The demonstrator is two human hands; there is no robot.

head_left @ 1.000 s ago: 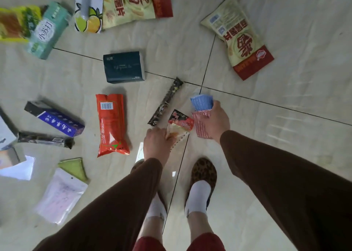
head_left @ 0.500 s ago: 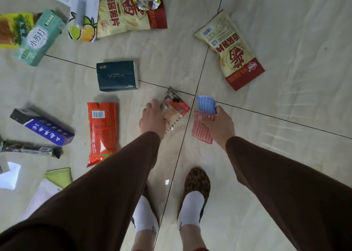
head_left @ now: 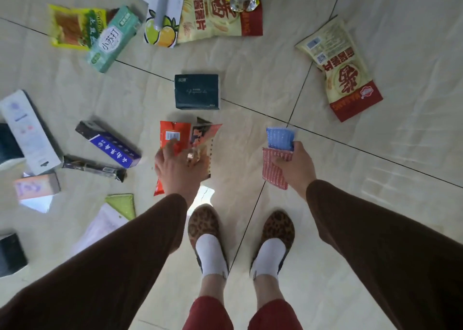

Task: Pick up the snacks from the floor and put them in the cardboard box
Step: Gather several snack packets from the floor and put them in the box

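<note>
1. Brown-sleeved arms reach down over a littered tile floor (head_left: pixel 375 54); the left hand (head_left: pixel 180 171) holds a small red-and-black snack packet (head_left: pixel 204 139) while its fingers stretch toward the long orange pouch (head_left: pixel 172 139) lying just beneath it.
2. Just right of that pouch, the right hand (head_left: pixel 295 166) pinches two sachets, one blue sachet (head_left: pixel 279 136) above one red-striped sachet (head_left: pixel 274 171), fingers curled round both.
3. Judged from this, the gathering step is under way; the next move would call for closing on the orange pouch without dropping the packet already held, a crowded grip that could slip.
4. Beyond the pouch lies a dark green pack (head_left: pixel 196 91); farther beyond and to the right sit two cream-and-red crisp bags (head_left: pixel 343 69); left of the pouch, a purple carton (head_left: pixel 110 144) and a dark bar wrapper (head_left: pixel 95 168).
5. Pale glossy tiles with dark grout lines run underfoot; no cardboard box is in view; leopard-print slippers (head_left: pixel 204 224) stand just below the pouch.
</note>
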